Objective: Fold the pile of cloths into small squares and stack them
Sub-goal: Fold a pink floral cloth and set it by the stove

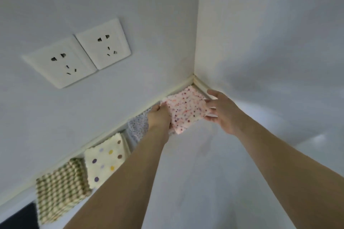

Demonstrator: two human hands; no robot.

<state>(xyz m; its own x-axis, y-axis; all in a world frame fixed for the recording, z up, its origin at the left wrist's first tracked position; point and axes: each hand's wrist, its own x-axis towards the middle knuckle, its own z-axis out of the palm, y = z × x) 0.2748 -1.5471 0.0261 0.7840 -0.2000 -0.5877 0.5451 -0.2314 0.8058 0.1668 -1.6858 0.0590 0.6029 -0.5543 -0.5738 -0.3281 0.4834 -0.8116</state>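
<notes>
Centre frame, left hand (159, 115) grips and right hand (222, 111), fingers spread, steadies the pink speckled cloth (186, 110), apparently squaring it into the wall corner.

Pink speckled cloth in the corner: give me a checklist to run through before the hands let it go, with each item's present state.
1. Pink speckled cloth folded to a small square: ok.
2. Left hand holding its left edge: ok.
3. Right hand at its right edge, fingers straight: ok.
4. Cloth fully resting on the table: cannot tell.
5. In line with the grey cloth, dotted cloth and checked cloth along the wall: ok.
6. Stacked on the others: not ok; it sits beside them.
</notes>
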